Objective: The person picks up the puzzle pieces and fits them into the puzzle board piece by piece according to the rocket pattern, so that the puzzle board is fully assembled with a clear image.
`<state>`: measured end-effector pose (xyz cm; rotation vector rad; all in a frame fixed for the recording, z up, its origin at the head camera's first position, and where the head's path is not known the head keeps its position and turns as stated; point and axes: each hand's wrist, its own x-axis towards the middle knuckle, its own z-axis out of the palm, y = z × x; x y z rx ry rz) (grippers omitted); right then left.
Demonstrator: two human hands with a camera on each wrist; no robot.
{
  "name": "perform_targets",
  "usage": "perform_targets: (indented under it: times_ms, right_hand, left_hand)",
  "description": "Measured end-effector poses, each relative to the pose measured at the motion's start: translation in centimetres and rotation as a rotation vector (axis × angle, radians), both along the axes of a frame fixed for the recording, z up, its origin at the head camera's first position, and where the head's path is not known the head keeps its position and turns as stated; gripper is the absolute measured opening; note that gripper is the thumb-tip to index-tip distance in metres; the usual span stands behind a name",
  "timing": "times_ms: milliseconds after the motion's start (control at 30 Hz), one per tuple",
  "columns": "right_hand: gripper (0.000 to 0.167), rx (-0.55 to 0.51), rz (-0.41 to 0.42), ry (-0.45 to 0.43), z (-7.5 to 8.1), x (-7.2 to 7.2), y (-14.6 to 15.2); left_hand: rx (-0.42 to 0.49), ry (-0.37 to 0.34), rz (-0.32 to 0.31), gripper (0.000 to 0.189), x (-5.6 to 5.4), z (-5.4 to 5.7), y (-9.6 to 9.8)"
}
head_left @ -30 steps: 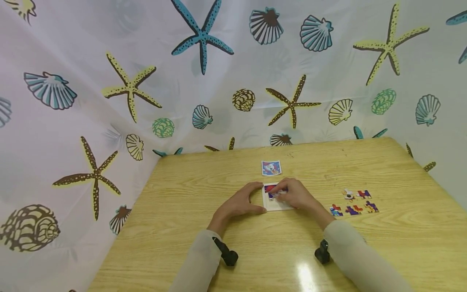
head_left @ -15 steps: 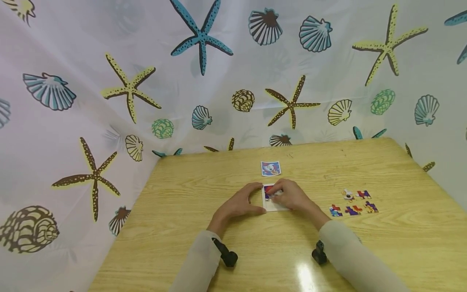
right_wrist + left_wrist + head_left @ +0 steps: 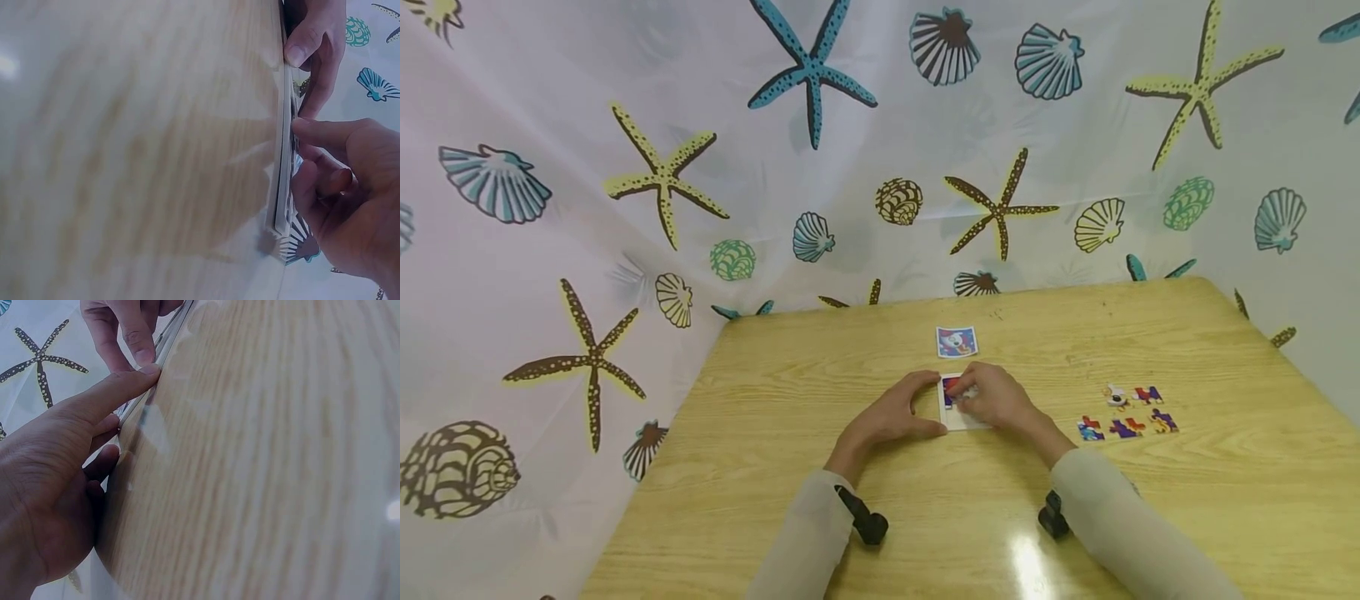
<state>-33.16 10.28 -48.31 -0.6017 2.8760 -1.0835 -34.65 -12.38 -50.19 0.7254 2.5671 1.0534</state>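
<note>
White puzzle tray (image 3: 962, 422), part-filled red/purple, on table (image 3: 820, 358); L hand (image 3: 892, 416) holds its L edge. R hand (image 3: 997, 400) over it, can't tell if pinching, slightly further L vs 1s ago.

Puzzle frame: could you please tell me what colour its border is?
White. The frame shows best in the head view.

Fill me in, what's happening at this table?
A person's left hand holds the left side of a flat white square puzzle tray on the light wood-grain table. The right hand has its fingers over the red-and-purple pieces inside; whether they pinch one is hidden. Five loose multicoloured jigsaw pieces lie to the right, not yet fitted. A small blue card with a white figure lies just beyond the tray.
</note>
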Motion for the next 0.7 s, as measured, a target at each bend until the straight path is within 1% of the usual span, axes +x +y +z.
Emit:
perform_targets:
  times_ms: [200, 467, 700]
  right_hand:
    - [0.019, 0.065, -0.003, 0.006, 0.3, 0.1, -0.2]
    - [0.021, 0.156, 0.005, 0.029, 0.6, 0.3, -0.4]
    - [0.02, 0.232, 0.037, 0.062, 1.1, 0.6, -0.6]
  left_hand:
    - [-0.014, 0.0, 0.007, 0.091, 0.0, 0.0, 0.1]
    - [-0.001, -0.002, 0.005, 0.091, 0.1, -0.1, 0.1]
    - [0.011, -0.002, 0.0, 0.091, -0.1, -0.1, 0.1]
